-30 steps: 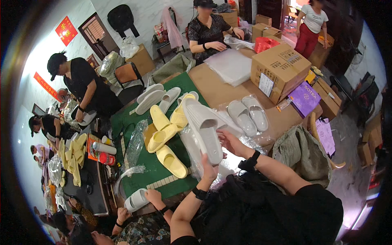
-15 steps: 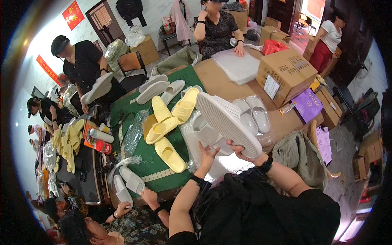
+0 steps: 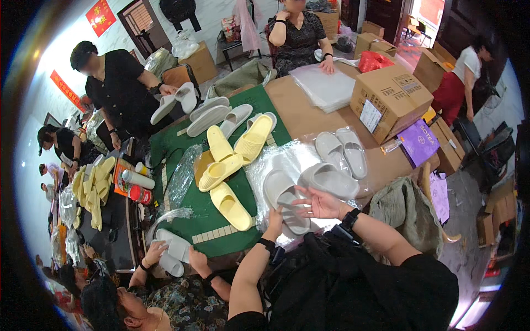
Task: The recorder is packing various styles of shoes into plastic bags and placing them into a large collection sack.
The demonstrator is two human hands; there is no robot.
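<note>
My left hand [image 3: 274, 223] is at the left edge of a grey slipper [image 3: 276, 186], its fingers closed against the side; some of them are hidden. My right hand [image 3: 323, 203] is open, its fingers stretched leftward across the heel part of that slipper. Just beyond my right hand, a second grey slipper [image 3: 338, 182] lies on its own on clear plastic bags [image 3: 256, 165]. Farther off, a pair of grey slippers [image 3: 329, 149] rests side by side on clear plastic.
Several yellow slippers [image 3: 231, 207] lie on the green mat [image 3: 273, 118] to the left. A carton [image 3: 392, 102] and a stack of clear bags [image 3: 323, 88] stand at the back. Co-workers handle grey slippers [image 3: 175, 245] at the near left and far left. A woven sack [image 3: 406, 207] is at right.
The large grey slipper in my right hand has been let go and now lies on the plastic. My right hand has opened and moved left. The other slipper sits a little nearer me.
</note>
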